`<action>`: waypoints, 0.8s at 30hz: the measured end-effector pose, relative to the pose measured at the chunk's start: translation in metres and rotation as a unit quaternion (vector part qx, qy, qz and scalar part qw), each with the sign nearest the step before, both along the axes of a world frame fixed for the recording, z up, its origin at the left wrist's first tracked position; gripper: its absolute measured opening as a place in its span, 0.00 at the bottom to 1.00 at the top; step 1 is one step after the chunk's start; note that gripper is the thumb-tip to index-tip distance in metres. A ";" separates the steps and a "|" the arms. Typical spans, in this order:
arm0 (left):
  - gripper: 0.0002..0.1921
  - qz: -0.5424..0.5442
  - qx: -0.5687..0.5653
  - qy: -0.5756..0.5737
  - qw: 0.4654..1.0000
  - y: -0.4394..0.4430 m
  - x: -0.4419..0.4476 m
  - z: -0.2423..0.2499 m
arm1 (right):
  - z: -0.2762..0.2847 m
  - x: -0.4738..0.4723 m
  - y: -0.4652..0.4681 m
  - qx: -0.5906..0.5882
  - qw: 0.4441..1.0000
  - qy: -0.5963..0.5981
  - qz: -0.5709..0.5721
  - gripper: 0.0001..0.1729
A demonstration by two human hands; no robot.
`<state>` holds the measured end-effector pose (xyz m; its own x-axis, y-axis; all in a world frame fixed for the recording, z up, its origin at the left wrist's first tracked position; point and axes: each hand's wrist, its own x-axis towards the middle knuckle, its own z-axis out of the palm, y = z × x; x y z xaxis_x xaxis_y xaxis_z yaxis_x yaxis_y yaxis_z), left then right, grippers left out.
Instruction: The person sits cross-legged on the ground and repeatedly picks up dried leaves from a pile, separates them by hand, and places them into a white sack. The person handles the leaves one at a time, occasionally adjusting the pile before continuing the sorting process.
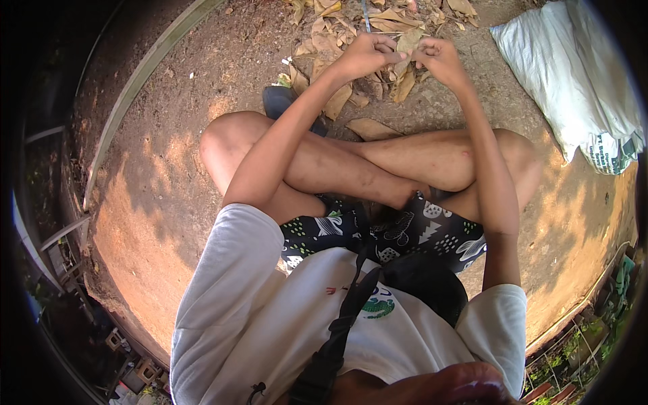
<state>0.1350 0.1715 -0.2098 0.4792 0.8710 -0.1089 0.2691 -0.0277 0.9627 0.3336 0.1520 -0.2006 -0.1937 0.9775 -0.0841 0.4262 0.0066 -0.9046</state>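
Both of my hands are raised over a heap of dry brown leaves (324,40) on the ground at the top of the view. My left hand (372,54) and my right hand (439,58) face each other with fingertips nearly touching. Between them is a dry leaf (409,41), pinched by the fingers of both hands. A thin, pale blue strip (366,17) stands out above the hand on the left side of the picture. More leaves lie below the hands, one large leaf (373,129) close to my crossed shins.
A white woven sack (562,76) lies on the dirt at the upper right. A dark sandal (277,101) is beside my knee at the left. A curved concrete edging (131,86) runs along the left. Hollow blocks (147,370) stand at the lower left, a wire fence (577,349) at the lower right.
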 end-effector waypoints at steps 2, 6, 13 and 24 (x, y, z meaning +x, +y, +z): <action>0.14 0.022 0.001 -0.023 0.999 -0.002 0.002 -0.004 | -0.004 0.000 0.002 -0.012 1.000 -0.008 0.002 0.09; 0.10 0.073 -0.027 -0.040 0.996 -0.001 0.002 -0.001 | -0.007 -0.012 -0.003 0.037 0.994 0.078 -0.064 0.08; 0.07 0.132 -0.175 -0.224 0.950 0.000 0.003 -0.014 | 0.001 -0.012 -0.007 0.094 0.989 0.114 0.010 0.09; 0.15 0.040 -0.272 -0.362 0.891 0.000 0.002 -0.003 | 0.004 -0.022 -0.011 0.068 0.976 0.189 -0.083 0.20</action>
<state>0.1366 0.1720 -0.2125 0.5336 0.8186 -0.2126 -0.4485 0.4870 0.7495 0.3116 0.1407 -0.1962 -0.0245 0.9951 0.0953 0.0674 0.0968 -0.9930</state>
